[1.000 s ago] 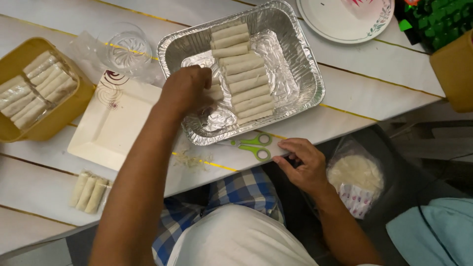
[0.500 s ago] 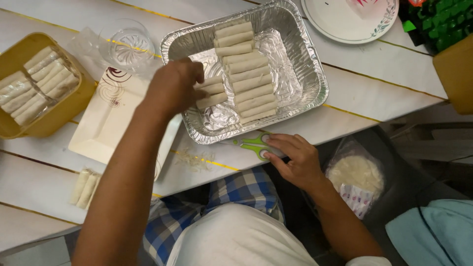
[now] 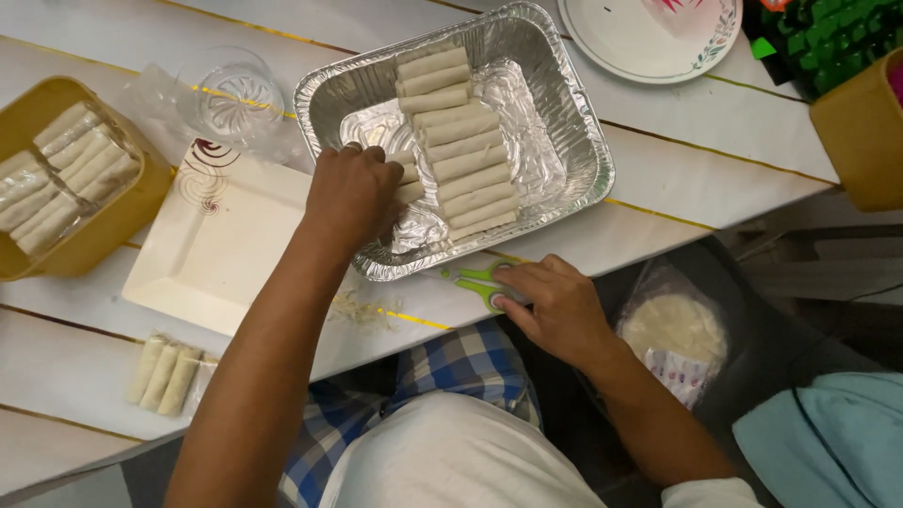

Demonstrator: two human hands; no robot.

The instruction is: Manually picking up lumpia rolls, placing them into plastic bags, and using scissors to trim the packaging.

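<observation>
**Left hand in the foil tray, right hand on the scissors**

Your left hand [image 3: 353, 193] was curled narrow over the near-left corner of the foil tray [image 3: 574, 122], fingers closed around a pale roll [image 3: 407, 183] that showed just past the knuckles. How much of the roll you held was hidden by the hand. Beside it, to the right, a column of rolls [image 3: 456, 141] lay crosswise down the middle of the tray, packed side by side from the far wall to near the front rim. The right part of the tray floor was bare foil.

Your right hand [image 3: 555, 306] lay flat at the table edge, fingertips pressing on the green scissors [image 3: 475, 280], which sat just in front of the tray's rim. The hand covered their right end; it rested on them rather than gripping them.

Left of the tray lay a white square plate [image 3: 216, 249], with a clear glass [image 3: 230, 94] beyond it. A yellow container [image 3: 122, 221] at the far left held more rolls. 3 rolls [image 3: 167, 376] lay loose on the table [image 3: 715, 141] near its front edge. A round plate [image 3: 640, 42] stood past the tray, and a bag of round wrappers [image 3: 675, 329] sat below the table at your right.
</observation>
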